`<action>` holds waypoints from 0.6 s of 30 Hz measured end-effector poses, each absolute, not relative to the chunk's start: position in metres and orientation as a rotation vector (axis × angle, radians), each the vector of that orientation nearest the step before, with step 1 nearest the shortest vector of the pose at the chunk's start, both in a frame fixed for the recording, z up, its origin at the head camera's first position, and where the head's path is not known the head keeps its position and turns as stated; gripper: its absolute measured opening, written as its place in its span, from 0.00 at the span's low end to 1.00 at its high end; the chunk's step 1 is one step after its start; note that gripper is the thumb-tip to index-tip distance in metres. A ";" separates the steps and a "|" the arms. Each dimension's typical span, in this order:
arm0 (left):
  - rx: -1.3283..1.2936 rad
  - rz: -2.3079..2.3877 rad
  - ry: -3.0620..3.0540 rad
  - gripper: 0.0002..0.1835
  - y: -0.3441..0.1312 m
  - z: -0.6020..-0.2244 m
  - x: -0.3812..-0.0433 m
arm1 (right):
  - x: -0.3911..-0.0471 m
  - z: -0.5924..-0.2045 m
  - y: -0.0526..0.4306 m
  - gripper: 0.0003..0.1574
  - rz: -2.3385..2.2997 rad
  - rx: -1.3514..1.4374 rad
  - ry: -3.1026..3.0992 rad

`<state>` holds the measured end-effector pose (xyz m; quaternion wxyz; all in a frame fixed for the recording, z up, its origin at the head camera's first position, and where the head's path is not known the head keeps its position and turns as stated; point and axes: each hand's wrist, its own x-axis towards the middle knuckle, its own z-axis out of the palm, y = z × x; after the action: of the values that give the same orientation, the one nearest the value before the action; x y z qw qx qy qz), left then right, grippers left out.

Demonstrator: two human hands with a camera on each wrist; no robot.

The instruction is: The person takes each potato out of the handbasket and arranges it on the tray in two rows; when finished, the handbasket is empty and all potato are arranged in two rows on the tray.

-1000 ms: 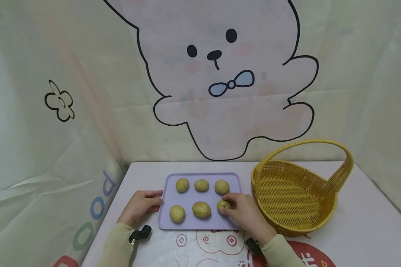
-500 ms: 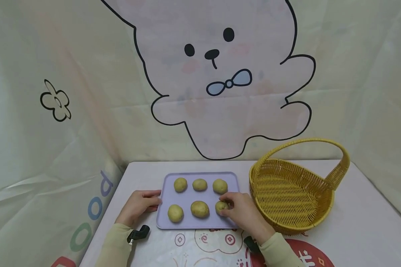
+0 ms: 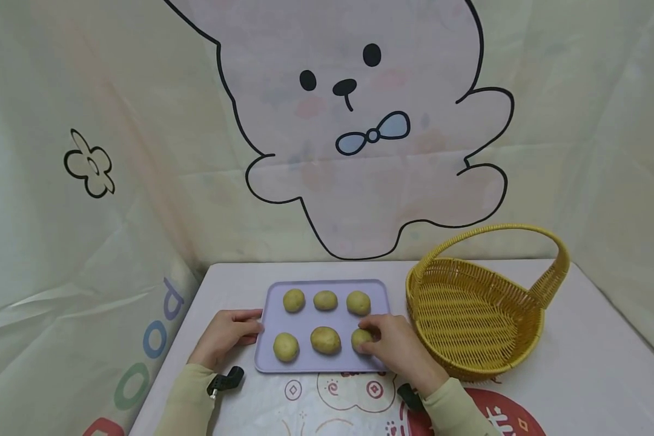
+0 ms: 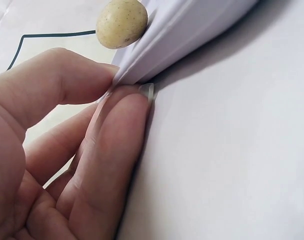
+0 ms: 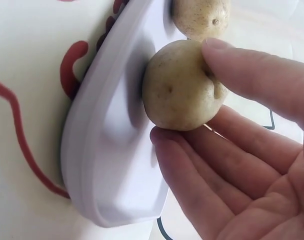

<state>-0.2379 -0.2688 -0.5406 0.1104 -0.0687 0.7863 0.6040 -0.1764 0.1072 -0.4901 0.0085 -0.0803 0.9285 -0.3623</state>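
A lilac tray (image 3: 310, 366) lies on the table with several potatoes in two rows. My left hand (image 3: 226, 336) holds the tray's left edge, its thumb and fingertips pinching the rim in the left wrist view. At the tray's front right corner, my right hand (image 3: 403, 348) grips a round potato (image 5: 179, 87) between thumb and fingers. That potato is partly hidden by the fingers in the head view. Beside it sits an oval potato (image 3: 325, 340), and behind it another potato (image 3: 358, 303). The front left potato (image 3: 286, 347) is the nearest to my left hand.
A yellow woven basket (image 3: 474, 321) with a tall arched handle stands right of the tray, close to my right hand, with nothing in it. The white table (image 3: 588, 363) has red printed drawings near its front. A patterned cloth (image 3: 207, 206) hangs behind and at the sides.
The head view has shifted slightly. Both hands, the tray and the potatoes keep their places, with the right hand still on the same potato.
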 end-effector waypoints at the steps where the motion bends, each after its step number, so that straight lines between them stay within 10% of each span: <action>1: -0.204 1.778 2.309 0.26 -0.269 -0.541 -0.237 | -0.176 -0.491 0.107 0.24 -1.129 -0.256 2.902; 18: -0.195 1.750 2.331 0.27 -0.270 -0.537 -0.238 | -0.178 -0.487 0.107 0.24 -1.084 -0.279 2.934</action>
<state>-0.2381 -0.2703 -0.5374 0.1099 -0.0663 0.7932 0.5953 -0.1779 0.1067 -0.4873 0.0007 -0.0888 0.9343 -0.3453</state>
